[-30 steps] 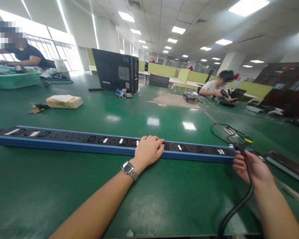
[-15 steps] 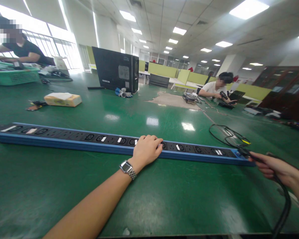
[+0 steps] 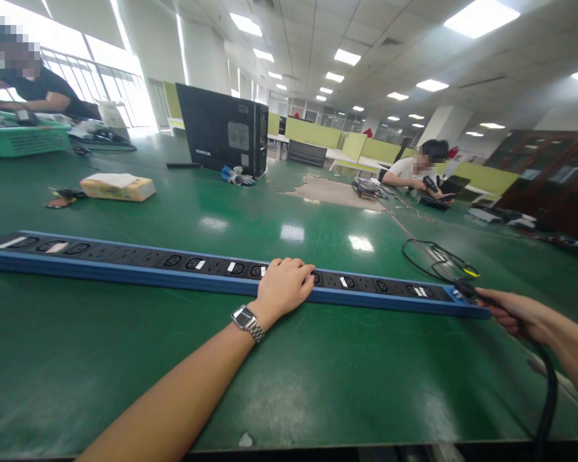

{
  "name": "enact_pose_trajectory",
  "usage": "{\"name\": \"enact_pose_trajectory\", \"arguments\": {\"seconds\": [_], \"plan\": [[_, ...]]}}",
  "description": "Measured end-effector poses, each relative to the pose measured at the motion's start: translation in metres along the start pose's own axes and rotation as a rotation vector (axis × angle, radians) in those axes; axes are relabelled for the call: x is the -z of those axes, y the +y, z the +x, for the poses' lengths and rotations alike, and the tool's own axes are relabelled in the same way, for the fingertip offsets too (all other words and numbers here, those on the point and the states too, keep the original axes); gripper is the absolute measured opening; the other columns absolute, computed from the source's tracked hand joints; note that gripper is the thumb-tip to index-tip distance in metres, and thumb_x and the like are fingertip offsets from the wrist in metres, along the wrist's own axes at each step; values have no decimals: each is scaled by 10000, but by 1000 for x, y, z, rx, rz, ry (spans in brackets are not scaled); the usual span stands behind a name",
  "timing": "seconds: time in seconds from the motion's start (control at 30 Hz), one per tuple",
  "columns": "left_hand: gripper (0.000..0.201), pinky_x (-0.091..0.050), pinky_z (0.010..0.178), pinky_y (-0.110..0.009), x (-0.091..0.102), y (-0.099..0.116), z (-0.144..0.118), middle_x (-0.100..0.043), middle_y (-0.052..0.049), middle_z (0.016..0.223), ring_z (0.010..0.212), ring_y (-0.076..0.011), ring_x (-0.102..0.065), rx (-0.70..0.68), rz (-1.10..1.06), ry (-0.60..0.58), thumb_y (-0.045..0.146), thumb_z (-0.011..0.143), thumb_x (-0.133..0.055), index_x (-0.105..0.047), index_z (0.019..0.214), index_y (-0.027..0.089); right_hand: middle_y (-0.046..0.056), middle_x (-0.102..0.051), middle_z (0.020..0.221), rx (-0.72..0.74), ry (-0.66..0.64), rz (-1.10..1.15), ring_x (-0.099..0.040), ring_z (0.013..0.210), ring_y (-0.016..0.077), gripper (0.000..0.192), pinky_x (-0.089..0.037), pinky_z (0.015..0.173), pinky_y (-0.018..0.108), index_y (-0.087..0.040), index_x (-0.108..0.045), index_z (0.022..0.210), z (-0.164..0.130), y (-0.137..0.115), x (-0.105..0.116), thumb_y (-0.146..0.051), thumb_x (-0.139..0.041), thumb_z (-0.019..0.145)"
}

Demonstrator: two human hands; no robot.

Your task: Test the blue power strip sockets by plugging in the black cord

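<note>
A long blue-and-black power strip (image 3: pixel 144 258) with rows of sockets and small white labels lies across the green table. My left hand (image 3: pixel 285 289), with a metal-banded watch at the wrist, is closed over its middle, the fingers reaching toward the far edge. At the strip's right end, my right hand (image 3: pixel 520 313) grips a thick black power cable (image 3: pixel 550 391), which hangs down past the near table edge. The cable's dark head touches or nearly touches that end; the exact contact is too small to make out.
A tissue pack (image 3: pixel 118 187) and gloves (image 3: pixel 238 176) lie beyond the strip, near a black computer case (image 3: pixel 221 128). At the far left stands a green basket (image 3: pixel 24 140) by a person. Another person (image 3: pixel 414 168) works at the right. Coiled black cable (image 3: pixel 428 253) lies behind the strip's right end.
My right hand and the cable head have shifted slightly left and up at the strip's end. My left hand stays on the strip. The view has tilted a little.
</note>
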State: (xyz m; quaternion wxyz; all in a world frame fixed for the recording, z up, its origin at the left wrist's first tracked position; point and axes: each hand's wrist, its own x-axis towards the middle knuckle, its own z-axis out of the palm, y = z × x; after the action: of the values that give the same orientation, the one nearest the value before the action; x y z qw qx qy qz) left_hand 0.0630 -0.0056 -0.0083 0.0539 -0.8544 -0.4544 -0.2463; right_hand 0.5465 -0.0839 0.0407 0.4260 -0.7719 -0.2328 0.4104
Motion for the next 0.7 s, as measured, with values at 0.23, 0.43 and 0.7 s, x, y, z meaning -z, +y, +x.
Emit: {"name": "enact_pose_trajectory", "arguments": {"seconds": [0.23, 0.43, 0.7], "plan": [[327, -382, 876, -380, 0, 1, 0, -688, -47, 1025, 970, -212, -588, 4, 9, -7, 360, 958, -405, -663, 1130, 258, -86, -285, 446, -111, -146, 76, -249, 329, 19, 285, -123, 381, 167, -195, -512, 715, -16, 11, -14, -427, -631, 831], [338, -382, 876, -378, 0, 0, 0, -686, -45, 1039, 971, -211, -587, -9, 12, -4, 366, 964, -390, -657, 1138, 254, -86, -259, 451, -136, -184, 142, -224, 330, 25, 275, -109, 388, 186, -199, -517, 726, -20, 21, -23, -437, -574, 850], [341, -380, 869, -380, -1, -1, 0, -688, -42, 1039, 964, -213, -588, -11, 17, -2, 367, 966, -387, -658, 1139, 252, -79, -289, 434, -122, -63, 36, -212, 324, 18, 381, -87, 395, 183, -195, -501, 691, -6, 8, -25, -535, -574, 849]]}}
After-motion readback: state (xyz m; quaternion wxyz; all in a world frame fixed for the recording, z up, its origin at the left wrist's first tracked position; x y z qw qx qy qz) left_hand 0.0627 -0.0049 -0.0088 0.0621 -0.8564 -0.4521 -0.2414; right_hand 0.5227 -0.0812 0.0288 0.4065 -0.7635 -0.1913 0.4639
